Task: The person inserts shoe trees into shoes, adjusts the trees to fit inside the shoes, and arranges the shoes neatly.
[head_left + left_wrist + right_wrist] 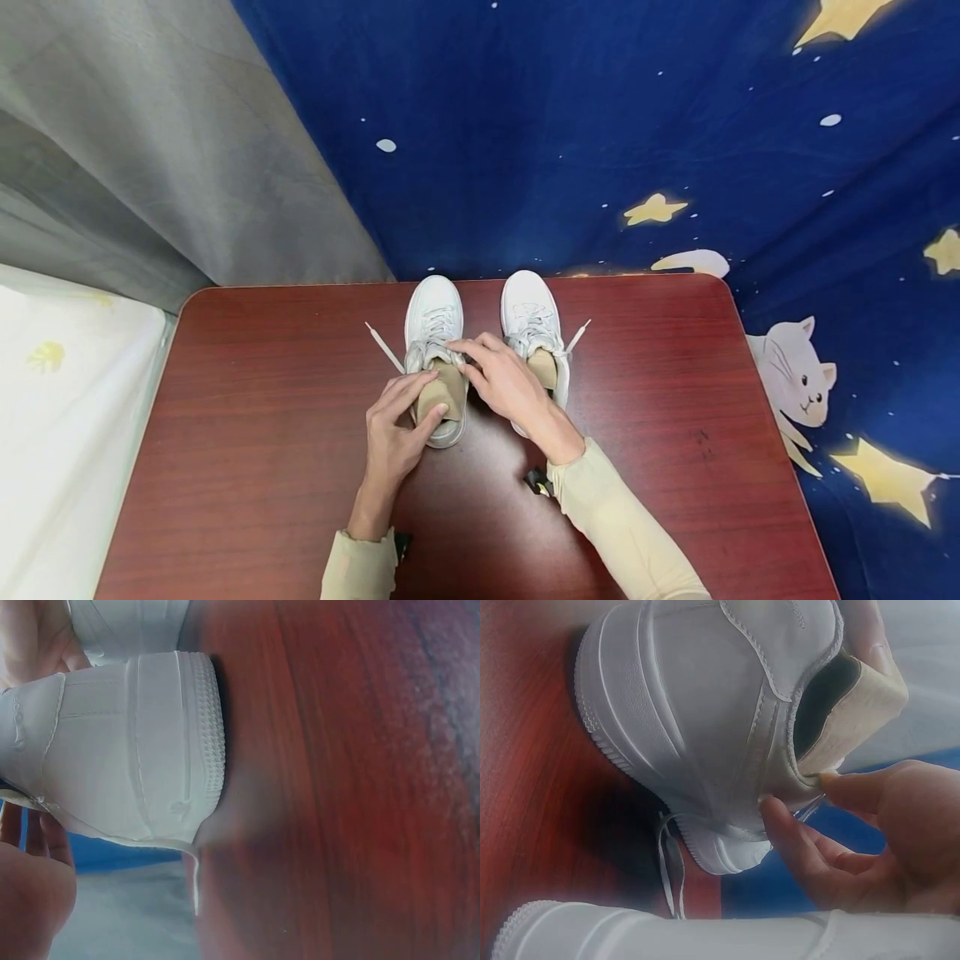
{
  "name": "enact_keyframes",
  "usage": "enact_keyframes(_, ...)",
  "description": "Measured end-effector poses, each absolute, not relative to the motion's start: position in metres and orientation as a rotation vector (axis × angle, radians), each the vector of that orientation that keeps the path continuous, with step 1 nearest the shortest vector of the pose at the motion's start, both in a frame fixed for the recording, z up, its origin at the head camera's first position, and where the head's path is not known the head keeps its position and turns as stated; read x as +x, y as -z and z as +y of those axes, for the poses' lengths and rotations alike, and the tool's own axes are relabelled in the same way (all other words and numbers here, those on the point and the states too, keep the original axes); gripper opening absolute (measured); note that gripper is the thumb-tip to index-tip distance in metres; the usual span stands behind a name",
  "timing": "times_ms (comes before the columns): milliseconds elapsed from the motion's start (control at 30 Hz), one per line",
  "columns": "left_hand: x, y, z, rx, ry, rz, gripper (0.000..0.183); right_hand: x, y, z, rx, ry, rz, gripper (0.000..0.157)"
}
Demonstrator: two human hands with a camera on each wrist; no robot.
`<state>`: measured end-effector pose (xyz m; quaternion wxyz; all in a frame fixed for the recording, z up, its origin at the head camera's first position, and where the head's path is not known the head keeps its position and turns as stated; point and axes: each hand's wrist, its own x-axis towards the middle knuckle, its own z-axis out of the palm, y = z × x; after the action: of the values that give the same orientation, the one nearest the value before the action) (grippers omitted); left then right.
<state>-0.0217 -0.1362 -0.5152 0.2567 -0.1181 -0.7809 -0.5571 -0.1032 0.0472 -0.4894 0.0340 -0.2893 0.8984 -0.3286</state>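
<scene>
Two white sneakers stand side by side, toes toward the far edge. My left hand (pixel 395 429) is at the opening of the left sneaker (pixel 434 302). It holds the beige tongue (pixel 448 392) pulled back toward the heel, thumb on one side and fingers on the other. My right hand (pixel 510 383) reaches across from the right. In the right wrist view its thumb and index finger pinch the collar edge (pixel 799 776) beside the tongue. Grey-white laces (pixel 431 346) cross the left sneaker's front, and one lace end (pixel 384 346) sticks out left.
The right sneaker (pixel 528 296) stands just beyond my right hand, its lace end (pixel 577 335) pointing right. Both sit on a reddish-brown table (pixel 262 433) near its far edge. Behind hang a grey curtain (pixel 172 150) and a blue star-patterned curtain (pixel 510 150).
</scene>
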Motion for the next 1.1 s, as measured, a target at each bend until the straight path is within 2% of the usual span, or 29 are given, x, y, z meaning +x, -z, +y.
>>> enact_keyframes(367, -0.02, 0.49, -0.132, -0.353, 1.536, -2.083, 0.045, -0.103, 0.49, 0.047, -0.906, 1.033, 2.767, 0.034)
enact_keyframes(867, -0.028, 0.495, -0.133, -0.368, 1.483, -2.072, 0.04, -0.103, 0.489, 0.047, -0.894, 1.033, 2.771, 0.034)
enact_keyframes(1100, -0.029, 0.52, -0.138, -0.352, 1.453, -2.087, 0.043, -0.102, 0.49, 0.046, -0.89, 1.033, 2.773, 0.034)
